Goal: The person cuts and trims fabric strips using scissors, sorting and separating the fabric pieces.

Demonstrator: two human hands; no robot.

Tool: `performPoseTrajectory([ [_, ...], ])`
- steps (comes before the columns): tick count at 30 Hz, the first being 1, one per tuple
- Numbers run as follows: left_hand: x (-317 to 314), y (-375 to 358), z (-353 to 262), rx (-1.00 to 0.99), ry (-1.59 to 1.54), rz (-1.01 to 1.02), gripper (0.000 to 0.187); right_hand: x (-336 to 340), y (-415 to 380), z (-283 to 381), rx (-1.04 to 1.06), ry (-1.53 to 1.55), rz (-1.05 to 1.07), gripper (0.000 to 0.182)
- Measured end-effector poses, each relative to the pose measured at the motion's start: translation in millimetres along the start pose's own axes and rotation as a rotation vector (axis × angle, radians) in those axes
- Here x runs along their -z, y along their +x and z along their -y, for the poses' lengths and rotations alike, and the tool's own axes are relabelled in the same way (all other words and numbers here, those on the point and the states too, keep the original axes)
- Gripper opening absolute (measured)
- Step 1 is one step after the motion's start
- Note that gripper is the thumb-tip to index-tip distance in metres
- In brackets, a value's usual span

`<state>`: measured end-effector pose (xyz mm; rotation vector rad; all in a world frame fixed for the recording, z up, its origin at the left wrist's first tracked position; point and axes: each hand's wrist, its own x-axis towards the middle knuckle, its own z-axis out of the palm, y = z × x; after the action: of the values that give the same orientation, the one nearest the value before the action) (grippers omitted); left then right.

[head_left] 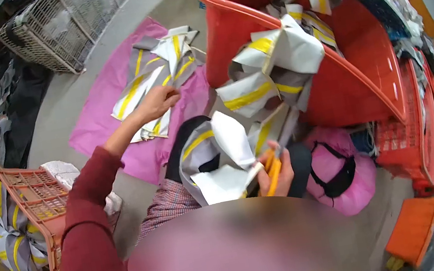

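My left hand (157, 102) is over a pile of grey and white fabric pieces with yellow stripes (131, 95), which lies on a pink cloth (95, 122) on the floor. Its fingers are curled together, and what they hold, if anything, is hidden. In front of my lap, my right hand (284, 173) grips a pair of scissors with yellow-orange handles (274, 173); their blades are hard to make out. Striped fabric strips (196, 150) lie across my knees and touch that hand. More of the strips (250, 93) hang over the rim of a red bin ahead.
The big red bin (308, 90) stands ahead to the right, near a red crate (404, 146). A pink cushion with a black strap (340, 177) lies by my right knee. On the left are an orange crate (36, 196), striped strips (12, 241) and a white wire basket (64, 26).
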<state>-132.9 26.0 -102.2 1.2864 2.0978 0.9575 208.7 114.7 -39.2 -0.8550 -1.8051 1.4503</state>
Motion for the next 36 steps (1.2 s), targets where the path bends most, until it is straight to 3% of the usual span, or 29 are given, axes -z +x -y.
performPoseTrajectory([
  [2,2.4,-39.2,-102.1,-0.054,-0.256,-0.041,0.017,-12.2,7.0,15.2,0.036,0.086,-0.005,0.046],
  [3,5.7,-60.5,-139.3,-0.051,-0.265,0.038,0.018,-15.9,9.9,18.9,0.058,0.081,-0.001,0.047],
  [4,5.6,-79.8,-167.4,-0.045,-0.271,0.112,0.020,-18.4,11.8,22.1,0.083,0.079,0.008,0.048],
  [7,-12.7,-113.5,-209.2,-0.252,-0.171,0.007,0.036,-21.8,12.3,36.2,0.084,0.135,0.056,0.054],
  [10,-26.9,-117.7,-203.2,-0.277,-0.088,-0.002,0.033,-18.1,8.9,42.1,0.189,0.058,0.086,0.058],
  [13,-12.5,-115.8,-199.1,-0.234,-0.173,0.223,0.015,-10.3,3.9,43.6,0.251,0.032,0.090,0.057],
  [16,21.8,-118.3,-219.0,-0.300,-0.154,0.285,0.014,-3.5,5.6,37.8,0.277,-0.050,0.066,0.054],
  [18,34.7,-117.8,-222.7,-0.358,-0.002,0.257,0.017,-1.1,7.9,30.3,0.248,-0.089,0.103,0.053],
  [20,43.0,-117.1,-225.0,-0.294,0.265,0.282,0.018,1.0,8.8,28.7,0.259,-0.073,0.116,0.052],
  [24,40.4,-106.3,-205.9,-0.138,0.227,0.306,0.019,8.5,10.9,32.3,0.199,-0.142,0.094,0.047],
  [28,19.5,-98.6,-168.8,-0.089,-0.153,0.297,0.024,17.9,-2.4,25.9,0.102,-0.083,0.146,0.041],
  [31,15.8,-94.5,-167.9,0.033,-0.193,0.381,0.024,32.4,-24.9,36.7,-0.043,0.213,0.503,0.039],
  [32,13.2,-93.7,-167.5,0.076,-0.233,0.413,0.023,33.0,-34.7,41.8,-0.198,0.283,0.586,0.039],
  [36,9.7,-88.0,-172.7,0.078,-0.189,0.384,0.024,27.2,-51.2,37.1,-0.230,0.153,0.726,0.035],
])
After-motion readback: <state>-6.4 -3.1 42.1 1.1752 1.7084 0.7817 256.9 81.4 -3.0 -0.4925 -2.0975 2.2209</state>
